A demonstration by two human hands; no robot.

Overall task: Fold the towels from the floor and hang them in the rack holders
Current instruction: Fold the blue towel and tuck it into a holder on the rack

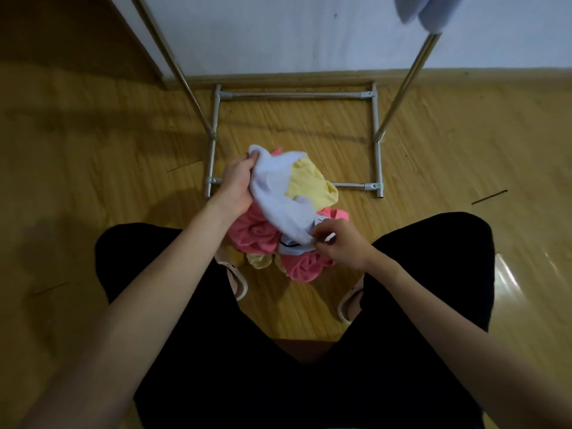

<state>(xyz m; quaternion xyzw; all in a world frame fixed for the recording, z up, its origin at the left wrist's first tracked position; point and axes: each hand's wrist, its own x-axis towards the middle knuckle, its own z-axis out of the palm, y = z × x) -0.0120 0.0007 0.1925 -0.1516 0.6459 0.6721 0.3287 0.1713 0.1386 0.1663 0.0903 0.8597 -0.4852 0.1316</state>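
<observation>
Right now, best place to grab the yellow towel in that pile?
Probably the yellow towel's far right edge, coming from the rack side. That part lies bare on the floor; its near side is tucked under the white towel, which the left hand grips and the right hand pinches.

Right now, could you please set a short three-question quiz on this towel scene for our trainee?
1. True or false: the left hand grips the white towel.
2. Which towel lies beside the white one, nearer the rack base? A pink, B yellow, C green.
3. Fill in: the right hand pinches the white towel's near ____.

Key: 1 true. 2 B, the yellow towel. 3 edge; pink towels lie beneath.
</observation>
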